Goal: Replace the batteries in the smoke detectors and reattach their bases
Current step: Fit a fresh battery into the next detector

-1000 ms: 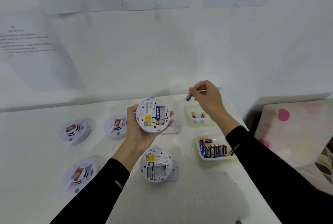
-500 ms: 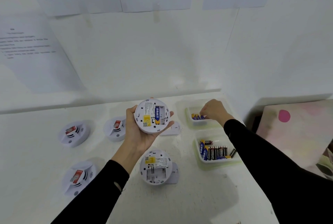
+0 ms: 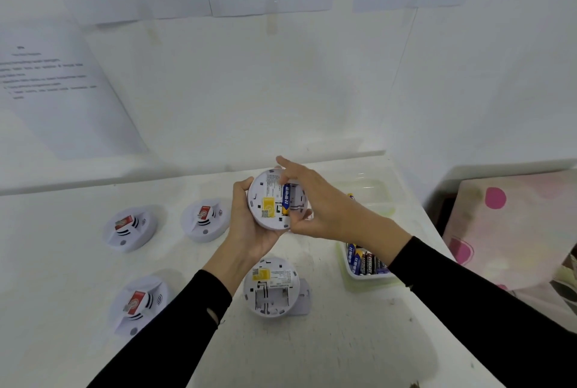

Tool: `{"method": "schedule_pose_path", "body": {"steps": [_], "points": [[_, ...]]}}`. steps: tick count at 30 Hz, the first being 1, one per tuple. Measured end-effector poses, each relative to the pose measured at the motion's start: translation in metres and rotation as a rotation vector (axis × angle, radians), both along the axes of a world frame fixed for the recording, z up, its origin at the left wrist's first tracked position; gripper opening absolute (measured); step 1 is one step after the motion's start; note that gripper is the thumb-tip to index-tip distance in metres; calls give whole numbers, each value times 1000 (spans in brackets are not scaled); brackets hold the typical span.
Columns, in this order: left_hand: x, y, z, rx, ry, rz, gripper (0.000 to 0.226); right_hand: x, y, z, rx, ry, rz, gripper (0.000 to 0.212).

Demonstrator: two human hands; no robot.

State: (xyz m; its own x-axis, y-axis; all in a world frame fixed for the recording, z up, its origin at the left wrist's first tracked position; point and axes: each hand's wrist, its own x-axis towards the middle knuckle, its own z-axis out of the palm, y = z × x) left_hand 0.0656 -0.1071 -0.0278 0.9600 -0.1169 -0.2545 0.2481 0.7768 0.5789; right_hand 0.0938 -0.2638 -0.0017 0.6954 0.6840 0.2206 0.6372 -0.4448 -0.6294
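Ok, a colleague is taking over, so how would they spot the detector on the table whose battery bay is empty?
On the white table, find the nearer battery tray at the right; the open detector lies just left of it. The three detectors further left sit face up with red tags, while this one lies back up, showing a yellow sticker and an empty bay.
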Motion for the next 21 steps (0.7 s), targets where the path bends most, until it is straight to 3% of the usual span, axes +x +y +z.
{"method": "schedule_pose_path", "body": {"steps": [4,10,17,21], "points": [[2,1,-3,62,15,14,53,4,4,-5,-4,-89,-2,76],[3,1,-5,101,-5,-9,55,2,10,-7,26,-202,2,62],[3,3,-5,89,-4,-38,48,1,5,-10,28,-134,2,65],[3,7,-5,66,42,-67,53,1,-4,-18,-13,-253,48,36]]}}
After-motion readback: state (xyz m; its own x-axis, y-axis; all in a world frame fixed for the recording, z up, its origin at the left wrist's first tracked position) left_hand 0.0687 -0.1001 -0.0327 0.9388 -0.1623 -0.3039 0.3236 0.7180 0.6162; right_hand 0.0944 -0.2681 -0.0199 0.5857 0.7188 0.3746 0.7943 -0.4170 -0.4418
